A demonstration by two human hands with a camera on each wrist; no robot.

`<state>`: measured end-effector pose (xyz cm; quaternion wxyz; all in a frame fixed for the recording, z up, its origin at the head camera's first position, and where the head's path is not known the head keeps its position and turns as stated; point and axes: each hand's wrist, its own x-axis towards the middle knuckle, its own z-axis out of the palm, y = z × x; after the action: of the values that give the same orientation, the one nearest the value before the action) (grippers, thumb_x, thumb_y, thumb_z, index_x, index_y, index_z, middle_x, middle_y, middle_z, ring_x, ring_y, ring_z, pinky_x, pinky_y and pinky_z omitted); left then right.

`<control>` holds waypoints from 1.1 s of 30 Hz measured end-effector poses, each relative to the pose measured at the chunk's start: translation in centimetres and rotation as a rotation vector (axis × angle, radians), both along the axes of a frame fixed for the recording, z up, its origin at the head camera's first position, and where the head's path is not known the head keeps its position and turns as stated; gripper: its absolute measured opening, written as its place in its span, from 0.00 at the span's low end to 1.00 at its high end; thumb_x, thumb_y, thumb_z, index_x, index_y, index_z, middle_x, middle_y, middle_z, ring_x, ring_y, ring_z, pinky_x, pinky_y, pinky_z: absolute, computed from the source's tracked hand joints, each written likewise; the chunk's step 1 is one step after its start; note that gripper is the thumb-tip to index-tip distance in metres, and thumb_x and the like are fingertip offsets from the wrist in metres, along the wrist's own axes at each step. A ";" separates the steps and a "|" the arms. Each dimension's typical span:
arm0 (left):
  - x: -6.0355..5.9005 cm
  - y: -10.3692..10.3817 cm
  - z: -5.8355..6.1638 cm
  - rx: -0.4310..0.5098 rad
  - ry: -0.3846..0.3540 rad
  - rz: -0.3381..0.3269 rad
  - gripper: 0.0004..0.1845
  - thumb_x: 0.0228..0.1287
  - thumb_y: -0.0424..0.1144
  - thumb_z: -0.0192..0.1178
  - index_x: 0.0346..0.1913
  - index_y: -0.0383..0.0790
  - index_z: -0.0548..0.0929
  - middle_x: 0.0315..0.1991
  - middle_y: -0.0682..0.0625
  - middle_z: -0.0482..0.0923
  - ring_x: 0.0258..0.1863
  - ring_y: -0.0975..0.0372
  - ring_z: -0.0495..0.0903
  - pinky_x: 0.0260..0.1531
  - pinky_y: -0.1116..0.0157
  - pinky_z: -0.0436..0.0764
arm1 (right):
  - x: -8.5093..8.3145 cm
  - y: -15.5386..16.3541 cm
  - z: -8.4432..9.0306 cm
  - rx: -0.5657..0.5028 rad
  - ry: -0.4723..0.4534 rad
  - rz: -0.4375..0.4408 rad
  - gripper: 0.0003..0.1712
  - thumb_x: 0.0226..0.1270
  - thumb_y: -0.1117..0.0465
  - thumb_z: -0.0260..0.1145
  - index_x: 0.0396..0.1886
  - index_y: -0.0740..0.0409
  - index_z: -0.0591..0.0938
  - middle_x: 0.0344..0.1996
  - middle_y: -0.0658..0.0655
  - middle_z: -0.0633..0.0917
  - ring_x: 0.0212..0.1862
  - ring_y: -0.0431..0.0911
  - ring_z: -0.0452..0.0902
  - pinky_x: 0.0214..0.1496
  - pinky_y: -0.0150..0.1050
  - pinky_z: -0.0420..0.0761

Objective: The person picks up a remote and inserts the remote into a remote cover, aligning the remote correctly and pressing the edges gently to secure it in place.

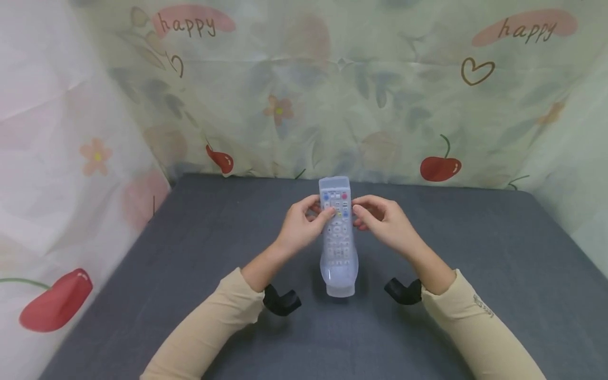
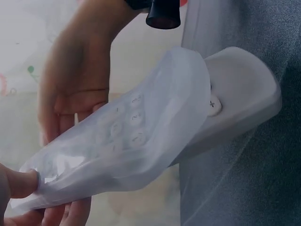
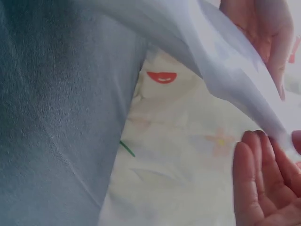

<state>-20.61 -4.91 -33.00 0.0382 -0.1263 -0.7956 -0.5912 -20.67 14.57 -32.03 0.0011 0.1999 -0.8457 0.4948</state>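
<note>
A white remote control (image 1: 340, 291) is held up over the dark bench (image 1: 228, 232), near its middle, with its long side running away from the person. A translucent cover (image 1: 338, 245) wraps most of it; the left wrist view shows the near end of the remote poking out of the cover's wide mouth, with a white round button marked by a small cross beside the rim. Red, blue and yellow buttons show through the film near the far end. The left hand (image 1: 304, 221) grasps the covered remote by its left edge, thumb pressed on the front and fingers underneath. The right hand (image 1: 387, 221) has its thumb and fingertips at the opposite edge, just across from the left thumb; I cannot tell whether they pinch the film or merely touch it. Both arms wear beige sleeves (image 1: 214, 311), and 2 black wrist cameras (image 1: 285, 303) (image 1: 404, 292) jut inward below the hands. Behind the bench hangs a pale cloth (image 1: 332, 105) printed with cherries, flowers, hearts and the word "happy" 2 times.
</note>
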 end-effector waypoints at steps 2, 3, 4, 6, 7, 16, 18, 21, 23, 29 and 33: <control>0.2 0.1 0.0 -0.013 0.009 -0.011 0.16 0.64 0.36 0.59 0.52 0.33 0.78 0.32 0.41 0.76 0.17 0.65 0.72 0.19 0.72 0.72 | 0.0 -0.1 0.2 0.042 0.064 -0.023 0.13 0.67 0.61 0.59 0.46 0.66 0.79 0.36 0.64 0.84 0.30 0.39 0.80 0.36 0.30 0.81; 0.2 0.2 0.0 -0.015 0.010 -0.014 0.16 0.64 0.36 0.59 0.52 0.33 0.78 0.32 0.41 0.76 0.17 0.65 0.73 0.19 0.72 0.72 | 0.0 -0.1 0.2 0.059 0.093 -0.033 0.11 0.66 0.62 0.60 0.43 0.66 0.80 0.33 0.64 0.84 0.29 0.38 0.80 0.35 0.29 0.81; 0.2 0.2 0.0 -0.012 0.005 -0.016 0.16 0.64 0.36 0.59 0.52 0.33 0.78 0.32 0.41 0.76 0.17 0.65 0.73 0.19 0.72 0.72 | 0.1 -0.2 0.3 0.076 0.118 -0.044 0.10 0.66 0.63 0.61 0.40 0.66 0.81 0.31 0.63 0.85 0.27 0.38 0.80 0.33 0.29 0.81; 0.3 0.2 -0.1 -0.012 0.010 -0.018 0.16 0.64 0.36 0.58 0.53 0.33 0.77 0.32 0.40 0.76 0.17 0.65 0.74 0.19 0.72 0.72 | 0.2 -0.4 0.3 0.108 0.163 -0.062 0.07 0.65 0.64 0.61 0.36 0.65 0.82 0.28 0.61 0.85 0.27 0.38 0.79 0.32 0.29 0.80; 0.4 0.2 -0.1 -0.014 0.013 -0.019 0.17 0.64 0.36 0.58 0.54 0.33 0.77 0.33 0.40 0.76 0.17 0.65 0.74 0.19 0.72 0.73 | 0.2 -0.5 0.3 0.125 0.188 -0.072 0.06 0.64 0.65 0.61 0.34 0.64 0.82 0.27 0.60 0.85 0.27 0.39 0.79 0.31 0.30 0.80; 0.5 0.6 -0.8 0.059 0.018 -0.010 0.14 0.65 0.34 0.57 0.51 0.33 0.76 0.31 0.43 0.72 0.17 0.66 0.73 0.21 0.71 0.74 | 0.6 -1.5 -0.3 0.294 0.396 -0.147 0.05 0.57 0.69 0.59 0.23 0.60 0.75 0.18 0.55 0.74 0.22 0.42 0.65 0.26 0.32 0.67; 0.6 0.8 -0.9 0.089 0.009 0.004 0.13 0.65 0.33 0.57 0.50 0.32 0.75 0.31 0.45 0.70 0.18 0.67 0.73 0.21 0.71 0.74 | 0.6 -1.7 -0.5 0.318 0.415 -0.147 0.05 0.57 0.69 0.58 0.23 0.60 0.73 0.18 0.54 0.72 0.21 0.41 0.63 0.25 0.32 0.64; 0.7 1.1 -1.0 0.146 -0.023 0.030 0.13 0.65 0.32 0.56 0.50 0.31 0.75 0.31 0.47 0.68 0.20 0.67 0.73 0.21 0.70 0.74 | 0.6 -1.8 -0.7 0.326 0.436 -0.144 0.05 0.56 0.69 0.58 0.22 0.59 0.72 0.18 0.54 0.70 0.21 0.41 0.62 0.25 0.32 0.62; 0.7 1.3 -1.0 0.170 -0.050 0.054 0.12 0.65 0.32 0.56 0.50 0.31 0.76 0.31 0.48 0.67 0.21 0.67 0.73 0.22 0.70 0.75 | 0.7 -1.8 -0.6 0.329 0.454 -0.143 0.05 0.55 0.69 0.58 0.22 0.59 0.72 0.18 0.54 0.70 0.21 0.41 0.61 0.26 0.32 0.61; 0.7 1.6 -0.9 0.216 -0.095 0.129 0.13 0.65 0.33 0.56 0.50 0.30 0.78 0.32 0.48 0.70 0.23 0.68 0.74 0.23 0.71 0.75 | 0.9 -2.0 -0.5 0.347 0.471 -0.132 0.04 0.54 0.69 0.58 0.23 0.60 0.73 0.19 0.54 0.71 0.22 0.41 0.63 0.26 0.32 0.63; 0.7 1.7 -0.9 0.271 -0.108 0.164 0.15 0.64 0.32 0.56 0.51 0.28 0.78 0.32 0.48 0.72 0.23 0.69 0.74 0.23 0.72 0.76 | 1.0 -2.2 -0.6 0.373 0.487 -0.121 0.05 0.54 0.69 0.59 0.23 0.59 0.72 0.19 0.53 0.71 0.23 0.41 0.63 0.27 0.32 0.63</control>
<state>-19.91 -3.24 -33.85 0.0603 -0.0227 -0.7170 -0.6941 -19.66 12.37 -32.67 0.1965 0.2587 -0.9072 0.2675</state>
